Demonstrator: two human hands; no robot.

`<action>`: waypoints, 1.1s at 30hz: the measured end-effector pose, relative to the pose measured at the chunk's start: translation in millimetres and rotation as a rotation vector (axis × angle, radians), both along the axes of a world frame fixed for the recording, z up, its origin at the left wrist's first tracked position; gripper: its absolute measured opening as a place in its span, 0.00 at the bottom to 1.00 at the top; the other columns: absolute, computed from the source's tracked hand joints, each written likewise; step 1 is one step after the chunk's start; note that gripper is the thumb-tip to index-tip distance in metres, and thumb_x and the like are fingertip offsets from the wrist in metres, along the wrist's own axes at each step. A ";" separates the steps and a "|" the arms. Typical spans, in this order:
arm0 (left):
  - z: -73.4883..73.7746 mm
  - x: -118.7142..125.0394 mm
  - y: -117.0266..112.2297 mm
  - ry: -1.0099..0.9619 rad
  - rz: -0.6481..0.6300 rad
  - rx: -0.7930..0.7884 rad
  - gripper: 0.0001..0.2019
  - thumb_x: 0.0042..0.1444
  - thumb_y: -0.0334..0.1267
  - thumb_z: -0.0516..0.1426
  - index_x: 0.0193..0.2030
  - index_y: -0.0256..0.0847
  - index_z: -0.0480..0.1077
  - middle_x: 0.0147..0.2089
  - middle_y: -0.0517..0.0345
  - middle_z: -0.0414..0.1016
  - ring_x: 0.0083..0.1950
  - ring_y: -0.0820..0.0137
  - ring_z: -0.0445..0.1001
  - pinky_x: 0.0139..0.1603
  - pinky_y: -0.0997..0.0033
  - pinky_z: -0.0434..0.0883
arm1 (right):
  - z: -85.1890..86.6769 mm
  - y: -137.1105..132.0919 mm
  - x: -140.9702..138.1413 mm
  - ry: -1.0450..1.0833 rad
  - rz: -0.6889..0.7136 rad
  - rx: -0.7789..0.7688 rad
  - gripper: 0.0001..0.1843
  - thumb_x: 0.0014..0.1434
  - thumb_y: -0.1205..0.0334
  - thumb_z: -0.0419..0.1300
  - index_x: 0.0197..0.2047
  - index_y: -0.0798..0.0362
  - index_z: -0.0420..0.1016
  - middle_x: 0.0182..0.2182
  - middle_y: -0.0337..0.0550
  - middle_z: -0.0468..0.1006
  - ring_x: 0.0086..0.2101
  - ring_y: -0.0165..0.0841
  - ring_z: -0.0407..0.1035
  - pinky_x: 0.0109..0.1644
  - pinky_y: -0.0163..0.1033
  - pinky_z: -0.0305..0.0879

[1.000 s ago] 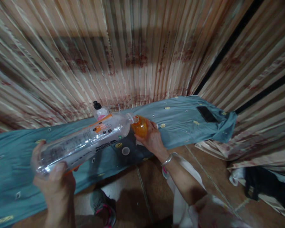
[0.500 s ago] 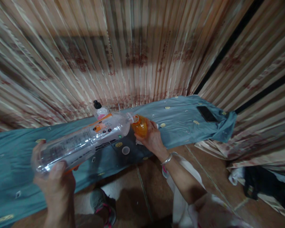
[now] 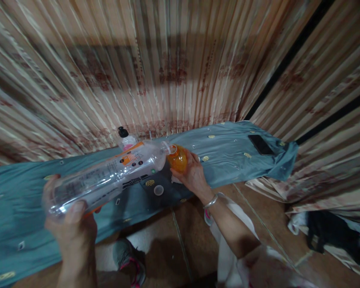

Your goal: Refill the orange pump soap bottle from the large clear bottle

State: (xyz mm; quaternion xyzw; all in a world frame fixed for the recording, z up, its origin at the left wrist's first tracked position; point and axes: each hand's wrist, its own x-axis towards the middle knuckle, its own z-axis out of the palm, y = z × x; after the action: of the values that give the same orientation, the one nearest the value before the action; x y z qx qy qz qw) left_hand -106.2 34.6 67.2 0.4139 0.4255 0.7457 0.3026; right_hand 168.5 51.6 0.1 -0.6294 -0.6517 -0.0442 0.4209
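Observation:
A large clear plastic bottle [image 3: 108, 180] with an orange and white label lies tilted nearly level in the air. My left hand [image 3: 73, 222] grips it around its base, thumb on the near side. Its neck points right and meets the mouth of a small orange translucent bottle [image 3: 177, 158]. Around that orange bottle the fingers of my right hand [image 3: 193, 172] are wrapped. Whether liquid passes between the two mouths I cannot make out. Below them, a small round clear cap [image 3: 159, 190] rests on the cloth. Behind the large bottle stands a clear pump bottle [image 3: 127, 141] with a black top.
A blue-green patterned cloth [image 3: 225, 148] covers the long narrow surface. A dark phone [image 3: 260, 144] lies toward its right end. Pleated curtains [image 3: 174, 72] hang behind. Dark clothing [image 3: 336, 236] lies at the lower right, beside the tiled floor [image 3: 195, 232].
The large bottle and my left hand have shifted slightly right. My right hand with the orange bottle has hardly moved.

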 end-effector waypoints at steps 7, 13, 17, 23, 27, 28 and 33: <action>-8.3 -8.0 3.8 0.049 -0.003 0.039 0.44 0.25 0.49 0.72 0.56 0.45 0.72 0.40 0.57 0.68 0.30 0.70 0.66 0.15 0.75 0.68 | 0.9 -0.7 -1.6 0.023 0.007 -0.002 0.40 0.52 0.55 0.69 0.63 0.62 0.61 0.52 0.59 0.76 0.52 0.48 0.70 0.56 0.54 0.73; -6.8 -6.7 3.2 0.018 -0.016 0.036 0.43 0.24 0.49 0.73 0.55 0.48 0.75 0.38 0.59 0.68 0.28 0.72 0.65 0.13 0.76 0.68 | 0.3 0.2 -1.8 0.019 0.004 0.014 0.41 0.51 0.55 0.70 0.63 0.60 0.61 0.52 0.58 0.77 0.51 0.48 0.70 0.56 0.56 0.73; -6.5 -5.8 3.7 0.009 -0.012 0.042 0.42 0.23 0.48 0.74 0.54 0.49 0.76 0.40 0.58 0.69 0.29 0.71 0.67 0.13 0.75 0.69 | 1.0 0.4 -2.3 0.011 -0.004 0.014 0.41 0.50 0.56 0.70 0.62 0.63 0.62 0.52 0.60 0.77 0.51 0.48 0.70 0.56 0.54 0.73; -7.7 -6.9 1.8 0.041 -0.023 0.053 0.41 0.26 0.49 0.73 0.55 0.50 0.75 0.40 0.58 0.70 0.29 0.72 0.67 0.13 0.75 0.70 | 1.7 0.0 -2.1 0.014 -0.004 0.001 0.40 0.51 0.56 0.70 0.62 0.61 0.61 0.52 0.59 0.76 0.52 0.47 0.70 0.57 0.54 0.73; -7.3 -6.1 1.7 0.030 -0.027 0.061 0.41 0.26 0.48 0.73 0.54 0.51 0.75 0.41 0.58 0.69 0.30 0.72 0.68 0.14 0.76 0.70 | 0.8 0.3 -2.0 0.022 -0.007 -0.018 0.43 0.49 0.57 0.71 0.63 0.62 0.61 0.52 0.58 0.76 0.52 0.48 0.70 0.57 0.53 0.73; -7.1 -5.8 2.0 0.023 -0.032 0.063 0.41 0.26 0.48 0.73 0.54 0.51 0.75 0.40 0.58 0.69 0.30 0.72 0.67 0.13 0.76 0.70 | 0.5 0.4 -2.0 0.021 -0.008 -0.018 0.42 0.49 0.56 0.71 0.63 0.61 0.61 0.52 0.58 0.76 0.52 0.48 0.70 0.57 0.53 0.73; -7.7 -6.4 2.0 0.038 -0.038 0.071 0.40 0.26 0.49 0.73 0.54 0.51 0.76 0.40 0.58 0.68 0.29 0.73 0.66 0.13 0.76 0.70 | -0.9 0.7 -1.4 0.003 -0.008 -0.007 0.42 0.50 0.56 0.71 0.63 0.62 0.61 0.52 0.59 0.76 0.52 0.48 0.70 0.57 0.54 0.73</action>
State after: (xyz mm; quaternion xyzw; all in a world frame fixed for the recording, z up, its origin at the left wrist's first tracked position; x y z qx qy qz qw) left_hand -112.7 36.7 59.5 0.4465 0.3967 0.7464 0.2937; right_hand 167.1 52.3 -0.8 -0.6336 -0.6488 -0.0425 0.4193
